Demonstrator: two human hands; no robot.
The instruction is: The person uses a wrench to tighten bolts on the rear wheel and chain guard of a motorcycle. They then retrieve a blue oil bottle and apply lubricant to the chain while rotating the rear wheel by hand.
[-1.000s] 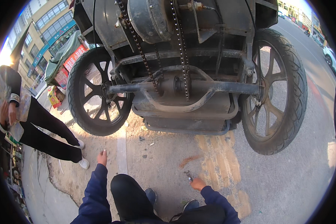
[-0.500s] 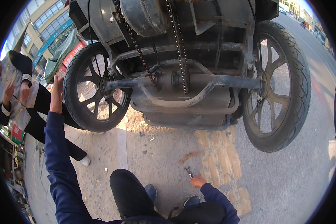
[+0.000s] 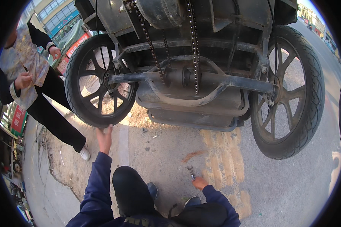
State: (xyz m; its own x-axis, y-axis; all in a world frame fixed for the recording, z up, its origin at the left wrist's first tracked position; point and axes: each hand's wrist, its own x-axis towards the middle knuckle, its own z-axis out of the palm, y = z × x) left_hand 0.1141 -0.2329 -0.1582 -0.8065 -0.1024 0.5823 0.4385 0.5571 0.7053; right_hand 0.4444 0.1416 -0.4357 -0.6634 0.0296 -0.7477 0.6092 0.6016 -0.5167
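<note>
A three-wheeled vehicle's dark underside [image 3: 201,108] is tipped up in front of me, its two rear wheels off the ground. At the bottom of the left wheel [image 3: 72,85], my left hand [image 3: 104,140] is closed on the tyre; the thumb shows and the other fingers are partly hidden. Low over the pavement near my right foot, my right hand [image 3: 200,183] is wrapped round a metal wrench [image 3: 191,172], its head pointing away from me. Between the wheels run an axle tube [image 3: 246,82] and a hanging chain [image 3: 195,49]. The right wheel [image 3: 315,87] is untouched.
A person [image 3: 28,72] in a patterned top and dark trousers stands close by on the left. Small debris and a reddish-brown streak [image 3: 193,156] lie on the pavement. A road [image 3: 322,49] runs at the far right. Beyond the left wheel is a covered stall [image 3: 74,39].
My left hand has moved from the left wheel's outer side down to its bottom. The wheel's spokes sit at a different angle. The person's hands have moved apart; the wrench has stayed nearly still.
</note>
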